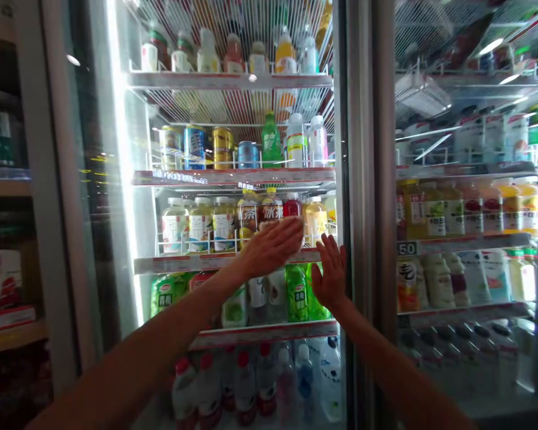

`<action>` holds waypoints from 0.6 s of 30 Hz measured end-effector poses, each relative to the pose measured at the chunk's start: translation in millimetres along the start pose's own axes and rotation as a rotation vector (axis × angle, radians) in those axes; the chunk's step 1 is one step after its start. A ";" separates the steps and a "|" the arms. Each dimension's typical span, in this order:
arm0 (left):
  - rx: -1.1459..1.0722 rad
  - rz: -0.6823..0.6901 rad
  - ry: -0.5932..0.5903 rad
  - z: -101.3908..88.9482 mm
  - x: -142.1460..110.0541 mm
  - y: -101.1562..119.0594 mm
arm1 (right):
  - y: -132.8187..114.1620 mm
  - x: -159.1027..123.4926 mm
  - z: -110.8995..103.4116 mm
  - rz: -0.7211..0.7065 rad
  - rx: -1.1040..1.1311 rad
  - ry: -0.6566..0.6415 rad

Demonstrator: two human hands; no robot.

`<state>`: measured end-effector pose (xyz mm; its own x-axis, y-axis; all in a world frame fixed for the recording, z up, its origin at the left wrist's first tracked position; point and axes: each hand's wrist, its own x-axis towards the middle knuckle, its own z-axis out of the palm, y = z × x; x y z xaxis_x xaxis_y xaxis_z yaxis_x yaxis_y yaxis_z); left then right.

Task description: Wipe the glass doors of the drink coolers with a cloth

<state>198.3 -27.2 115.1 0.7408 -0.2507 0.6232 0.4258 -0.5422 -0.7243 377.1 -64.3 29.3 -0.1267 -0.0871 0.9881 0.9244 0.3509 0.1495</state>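
Note:
My left hand (269,246) stretches across the lit drinks fridge with its fingers straight and flat, holding nothing. It covers part of the row with the iced tea bottles (247,210) and a dark red bottle (292,206). Close by on the right, my right hand (330,272) is raised with its palm open and fingers up, beside the metal door frame (371,179). Behind it stand green bottles (297,292) and a peach-coloured drink bottle (315,216). Whether either hand touches glass, I cannot tell.
Wire shelves with price strips (233,176) carry cans (194,143) and a green bottle (271,140). Red-capped bottles (244,382) stand at the bottom. To the right is another glass-fronted section with juice bottles (473,206); at left, a shelf with jars (2,275).

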 end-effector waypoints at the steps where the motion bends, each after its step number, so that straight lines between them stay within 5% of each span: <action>1: -0.016 -0.082 0.051 0.6 2.9 0.4 | -4.7 7.4 0.3 -0.020 0.037 -0.003; 5: -0.094 -0.202 0.162 -4.3 -2.3 -7.7 | -38.8 47.8 14.4 -0.067 0.184 -0.075; 9: 0.001 -0.416 0.135 -16.6 -48.8 -15.6 | -61.8 76.0 36.9 -0.085 0.080 -0.195; 13: 0.100 -0.636 0.153 -23.1 -94.8 -22.1 | -24.3 93.8 30.2 -0.059 -0.020 -0.171; 18: 0.070 -0.633 0.168 -19.8 -103.9 -20.9 | 25.3 91.7 4.7 0.230 -0.145 0.033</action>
<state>102.1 -5.8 71.4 0.2468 -0.0254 0.9687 0.7900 -0.5737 -0.2163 387.2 -59.1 123.9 0.1026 -0.0518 0.9934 0.9696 0.2281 -0.0883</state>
